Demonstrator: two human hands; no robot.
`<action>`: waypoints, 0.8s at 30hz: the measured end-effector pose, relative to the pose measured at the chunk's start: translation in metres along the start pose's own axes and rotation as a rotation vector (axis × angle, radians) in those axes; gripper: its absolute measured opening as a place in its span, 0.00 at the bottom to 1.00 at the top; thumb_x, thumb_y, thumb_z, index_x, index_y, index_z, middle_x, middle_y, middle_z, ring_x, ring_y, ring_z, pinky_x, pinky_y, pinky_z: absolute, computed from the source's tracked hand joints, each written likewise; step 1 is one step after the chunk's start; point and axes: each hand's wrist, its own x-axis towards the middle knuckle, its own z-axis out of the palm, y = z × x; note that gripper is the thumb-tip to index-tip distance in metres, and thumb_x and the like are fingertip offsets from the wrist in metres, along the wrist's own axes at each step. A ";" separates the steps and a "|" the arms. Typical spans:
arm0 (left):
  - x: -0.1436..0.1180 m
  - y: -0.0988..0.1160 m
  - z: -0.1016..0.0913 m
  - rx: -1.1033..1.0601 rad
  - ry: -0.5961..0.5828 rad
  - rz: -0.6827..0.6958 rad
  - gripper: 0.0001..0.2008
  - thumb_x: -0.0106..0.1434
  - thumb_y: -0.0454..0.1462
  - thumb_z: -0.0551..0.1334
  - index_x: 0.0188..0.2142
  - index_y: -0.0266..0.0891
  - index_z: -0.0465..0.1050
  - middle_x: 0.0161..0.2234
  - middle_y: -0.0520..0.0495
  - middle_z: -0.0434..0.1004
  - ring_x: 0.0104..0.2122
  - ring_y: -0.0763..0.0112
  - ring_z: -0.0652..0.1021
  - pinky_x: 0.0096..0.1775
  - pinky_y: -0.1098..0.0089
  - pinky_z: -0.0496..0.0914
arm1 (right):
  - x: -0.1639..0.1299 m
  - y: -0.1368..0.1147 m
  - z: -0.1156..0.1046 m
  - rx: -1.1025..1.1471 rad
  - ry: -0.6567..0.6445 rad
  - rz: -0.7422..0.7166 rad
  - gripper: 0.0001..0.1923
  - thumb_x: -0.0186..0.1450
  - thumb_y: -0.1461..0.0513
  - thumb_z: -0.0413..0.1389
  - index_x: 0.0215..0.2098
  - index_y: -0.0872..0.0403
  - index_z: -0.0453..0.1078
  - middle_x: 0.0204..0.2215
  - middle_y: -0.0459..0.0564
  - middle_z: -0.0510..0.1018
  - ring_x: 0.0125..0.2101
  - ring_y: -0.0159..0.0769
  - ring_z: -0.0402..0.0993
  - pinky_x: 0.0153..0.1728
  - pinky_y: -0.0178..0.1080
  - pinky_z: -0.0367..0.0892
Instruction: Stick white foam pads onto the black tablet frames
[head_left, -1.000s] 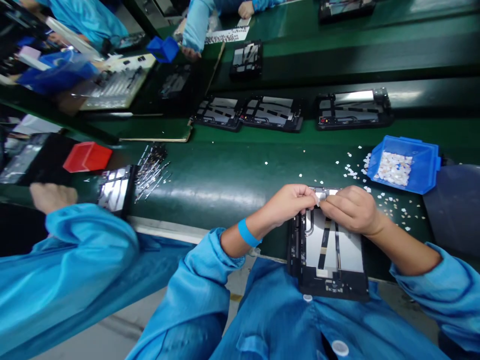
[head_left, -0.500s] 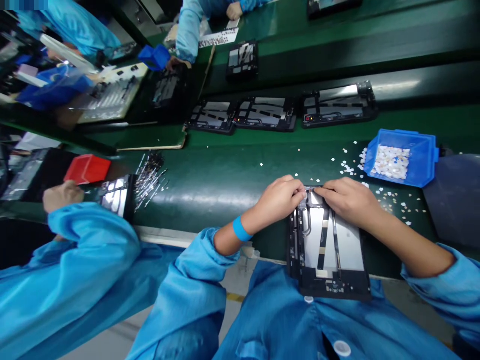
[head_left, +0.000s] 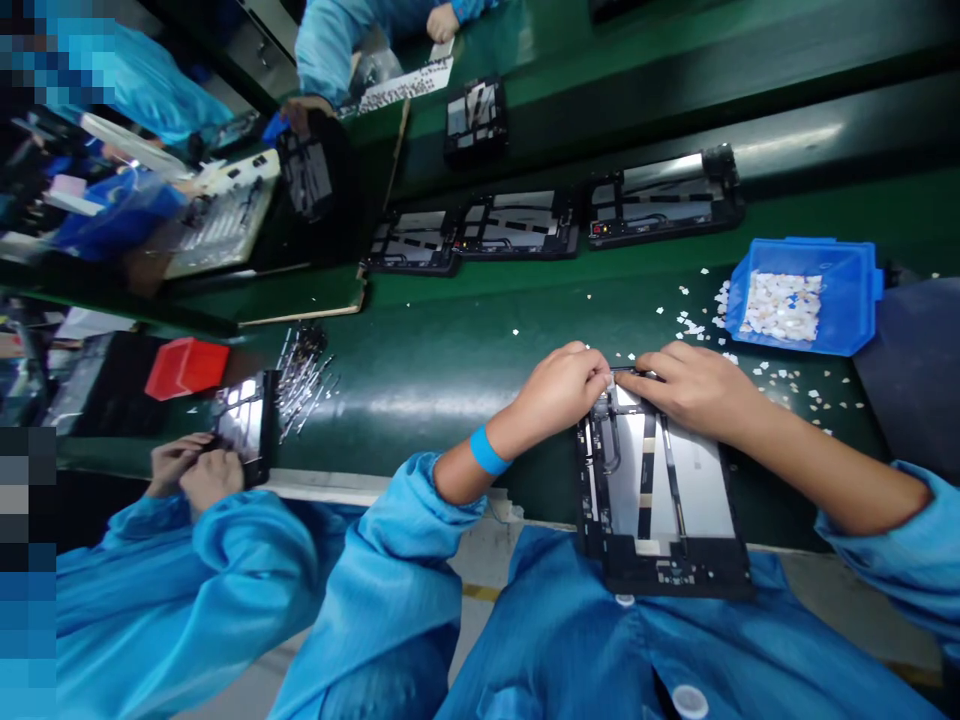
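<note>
An opened tablet (head_left: 701, 490), its silver inner plates and black ribbon cables showing, lies at the bench's front edge, apparently on top of a second one (head_left: 589, 500). At its upper left corner, my left hand (head_left: 562, 385) has thumb and index pinched together; whatever is between them is hidden. My right hand (head_left: 686, 385) bends over the top edge, its fingers pressed together on the tablet and their tips close to my left fingertips. Its thumb is out of sight. A blue band circles my left wrist.
A blue bin (head_left: 847, 300) of small white pieces stands at right, with loose pieces (head_left: 694, 325) scattered beside it. Several opened tablets (head_left: 517, 225) line the belt behind. At left, a co-worker's hands (head_left: 199, 470) touch another tablet (head_left: 247, 415), near thin metallic strips (head_left: 304, 385) and a red bin (head_left: 186, 368).
My hands stay at the tablet's top edge, with the right fingertips slightly nearer the left. The neighbouring co-worker's hands have come down to the tablet beside them. The view has shifted slightly.
</note>
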 end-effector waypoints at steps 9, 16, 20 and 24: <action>0.003 -0.002 0.006 0.061 0.016 0.015 0.08 0.71 0.33 0.58 0.35 0.39 0.75 0.35 0.47 0.76 0.38 0.64 0.75 0.43 0.65 0.69 | 0.000 0.001 0.002 0.003 0.021 0.006 0.16 0.74 0.64 0.54 0.57 0.50 0.77 0.42 0.53 0.81 0.37 0.40 0.65 0.32 0.41 0.55; 0.005 -0.004 0.011 0.069 0.038 0.014 0.08 0.70 0.33 0.59 0.34 0.39 0.73 0.33 0.48 0.74 0.37 0.65 0.74 0.40 0.66 0.68 | 0.001 0.000 0.002 0.011 0.035 0.017 0.16 0.73 0.65 0.54 0.56 0.51 0.77 0.43 0.53 0.81 0.38 0.40 0.65 0.33 0.41 0.55; 0.003 -0.004 0.012 0.071 0.036 0.018 0.07 0.71 0.33 0.59 0.35 0.39 0.73 0.34 0.48 0.73 0.38 0.65 0.74 0.41 0.65 0.67 | 0.001 0.001 0.003 0.000 0.028 0.006 0.16 0.74 0.65 0.54 0.56 0.50 0.77 0.42 0.52 0.81 0.38 0.40 0.65 0.33 0.42 0.55; 0.003 -0.004 0.012 0.085 0.038 0.020 0.07 0.72 0.34 0.59 0.36 0.39 0.73 0.34 0.48 0.73 0.38 0.65 0.73 0.41 0.65 0.67 | 0.000 0.001 0.003 0.001 0.022 0.003 0.16 0.74 0.65 0.53 0.56 0.50 0.77 0.42 0.53 0.81 0.38 0.40 0.65 0.32 0.42 0.54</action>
